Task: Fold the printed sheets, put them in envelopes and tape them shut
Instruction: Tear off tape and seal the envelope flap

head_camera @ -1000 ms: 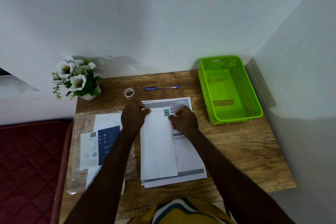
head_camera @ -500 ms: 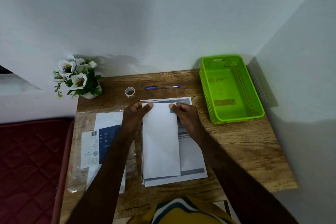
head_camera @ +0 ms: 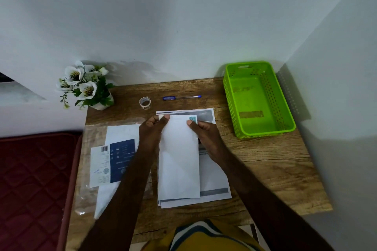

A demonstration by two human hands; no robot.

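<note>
Both hands work the far end of a long white sheet folded lengthwise (head_camera: 179,159), which lies on top of the stack of printed white sheets (head_camera: 214,177) in the middle of the brown wood-grain table (head_camera: 275,169). The left hand (head_camera: 152,131) pinches the sheet's far left corner between thumb and curled fingers, and the right hand (head_camera: 206,131) pinches the far right edge, likely to line the edges up before creasing. Beyond the stack stand the small clear tape roll (head_camera: 145,102) and the blue ballpoint pen (head_camera: 181,98), within reach for sealing. To the left of the stack lies a clear plastic pack of white envelopes with a blue label (head_camera: 114,161). To its right sits a bright green perforated plastic basket (head_camera: 258,99), probably for finished envelopes
</note>
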